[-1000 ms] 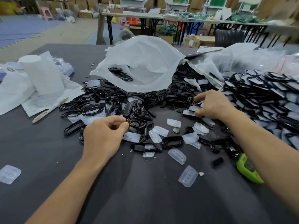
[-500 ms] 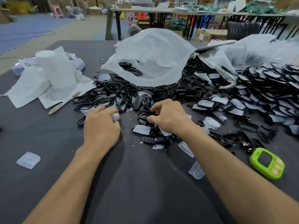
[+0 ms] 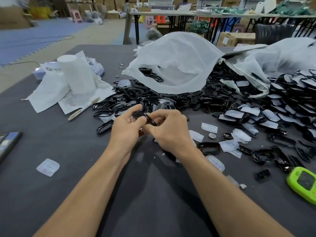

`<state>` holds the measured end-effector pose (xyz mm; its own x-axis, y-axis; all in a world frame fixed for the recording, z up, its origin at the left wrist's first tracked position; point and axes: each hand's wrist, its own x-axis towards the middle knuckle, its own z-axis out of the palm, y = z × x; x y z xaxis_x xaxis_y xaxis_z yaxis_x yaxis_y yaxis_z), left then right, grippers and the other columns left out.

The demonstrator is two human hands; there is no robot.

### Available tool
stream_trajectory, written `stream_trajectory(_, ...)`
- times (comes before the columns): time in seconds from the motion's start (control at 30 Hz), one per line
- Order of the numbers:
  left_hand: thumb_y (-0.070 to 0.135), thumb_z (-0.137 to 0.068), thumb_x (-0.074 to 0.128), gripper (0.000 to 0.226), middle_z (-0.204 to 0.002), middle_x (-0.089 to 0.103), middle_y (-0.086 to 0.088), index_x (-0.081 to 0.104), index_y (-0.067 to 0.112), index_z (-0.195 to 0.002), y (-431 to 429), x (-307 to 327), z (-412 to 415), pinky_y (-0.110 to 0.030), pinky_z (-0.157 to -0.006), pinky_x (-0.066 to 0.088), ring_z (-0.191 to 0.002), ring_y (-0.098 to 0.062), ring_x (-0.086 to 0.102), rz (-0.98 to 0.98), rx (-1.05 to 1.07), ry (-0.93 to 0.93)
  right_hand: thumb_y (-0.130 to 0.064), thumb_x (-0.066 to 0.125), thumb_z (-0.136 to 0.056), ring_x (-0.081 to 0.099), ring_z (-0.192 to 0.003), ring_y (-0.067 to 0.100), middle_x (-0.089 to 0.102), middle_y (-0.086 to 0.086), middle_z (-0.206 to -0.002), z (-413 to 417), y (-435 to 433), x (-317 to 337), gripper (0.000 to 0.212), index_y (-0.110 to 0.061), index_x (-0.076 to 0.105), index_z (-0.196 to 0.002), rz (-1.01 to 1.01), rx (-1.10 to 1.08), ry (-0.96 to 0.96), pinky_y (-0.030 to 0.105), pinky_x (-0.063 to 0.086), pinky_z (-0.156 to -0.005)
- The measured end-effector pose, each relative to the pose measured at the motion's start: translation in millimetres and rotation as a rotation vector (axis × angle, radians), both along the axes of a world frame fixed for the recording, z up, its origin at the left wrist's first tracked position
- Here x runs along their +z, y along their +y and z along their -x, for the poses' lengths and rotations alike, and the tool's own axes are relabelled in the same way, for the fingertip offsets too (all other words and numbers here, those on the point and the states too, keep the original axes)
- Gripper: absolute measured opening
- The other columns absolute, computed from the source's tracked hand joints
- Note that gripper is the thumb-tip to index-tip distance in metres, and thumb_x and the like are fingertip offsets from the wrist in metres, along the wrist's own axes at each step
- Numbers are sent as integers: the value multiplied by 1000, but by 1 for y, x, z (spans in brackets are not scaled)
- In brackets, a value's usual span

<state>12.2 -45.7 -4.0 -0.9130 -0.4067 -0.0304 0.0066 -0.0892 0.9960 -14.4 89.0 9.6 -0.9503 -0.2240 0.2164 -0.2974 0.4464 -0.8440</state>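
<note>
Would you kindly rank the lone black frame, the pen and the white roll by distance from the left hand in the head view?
1. Lone black frame, just left of the left hand, which holds a black part.
2. Pen, farther left.
3. White roll, far left, behind the pen.

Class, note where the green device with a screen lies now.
Head view: the green device lies on the table at the far right, just right of a small black slotted piece.
</note>
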Motion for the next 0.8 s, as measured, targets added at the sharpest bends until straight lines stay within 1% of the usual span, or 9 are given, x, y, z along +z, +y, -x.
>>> stream_trajectory(0.1, -12, -93, 59, 42, -69, 67, -8, 64, 13, -126, -2, -2, -1, -26, -57, 57, -57, -13, 63, 21, 16, -44, -19, 81, -74, 63, -60, 0, 73, -11, -66, 10, 13, 8, 13, -28, 82, -83, -91, 63, -52, 14, 51, -64)
stream_trajectory(0.17, -17, -92, 56, 41, -92, 72, -27, 57, 13, -120, 1, -1, -3, -26, -57, 59, -65, -17, 71, -18, -1, -69, -11, 72, -81, 70, -73, -2, 78, -11, -79, 34, 31, 15, 22, -26, 83, -93, -192, -56, -24, 17, 57, -81)
stream_trajectory(0.2, -17, -92, 56, 39, -102, 71, -33, 56, 13, -116, 4, -1, -3, -27, -58, 60, -68, -18, 73, -38, -12, -81, -8, 67, -84, 73, -84, 5, 80, -8, -90, 49, 41, 18, 28, -24, 83, -100, -236, -146, -11, 23, 58, -90)
stream_trajectory(0.3, -14, -92, 58, 32, -109, 70, -35, 57, 10, -112, 8, -2, 1, -28, -58, 60, -64, -14, 70, -68, -43, -130, 0, 59, -86, 65, -120, 27, 74, 8, -124, 90, 60, 24, 47, -19, 73, -126, -426, -268, -15, 34, 50, -107)
stream_trajectory(0.37, -13, -91, 58, 28, -107, 73, -30, 61, 7, -110, 8, -2, 3, -27, -56, 59, -62, -12, 68, -66, -65, -156, 2, 57, -87, 58, -127, 34, 67, 13, -134, 111, 64, 22, 53, -15, 63, -138, -603, -199, -33, 37, 49, -105)
stream_trajectory(0.5, -15, -88, 56, 27, -92, 77, -21, 66, 8, -98, 5, -4, 2, -26, -55, 58, -60, -12, 67, -90, -85, -162, 6, 56, -88, 62, -118, 39, 69, 20, -125, 122, 68, 11, 43, -8, 68, -126, -666, -236, 9, 41, 53, -98)
stream_trajectory(0.7, -15, -89, 55, 29, -88, 77, -16, 65, 9, -102, 5, -3, 3, -27, -57, 59, -61, -13, 66, -108, -91, -152, -1, 64, -90, 67, -108, 30, 76, 7, -111, 106, 74, 14, 34, -29, 81, -95, -575, -301, -26, 36, 54, -97)
stream_trajectory(0.77, -14, -90, 55, 28, -92, 76, -18, 65, 8, -104, 6, -2, 2, -27, -59, 60, -64, -14, 68, -100, -91, -146, -4, 62, -94, 69, -94, 22, 77, 4, -105, 92, 77, 16, 31, -27, 82, -100, -443, -319, -64, 30, 56, -86)
stream_trajectory(0.8, -13, -91, 55, 27, -93, 76, -19, 66, 7, -104, 7, -2, 1, -28, -59, 60, -65, -14, 69, -94, -92, -145, -3, 60, -96, 70, -81, 17, 78, 4, -100, 81, 76, 17, 30, -24, 81, -102, -268, -324, -97, 25, 56, -74)
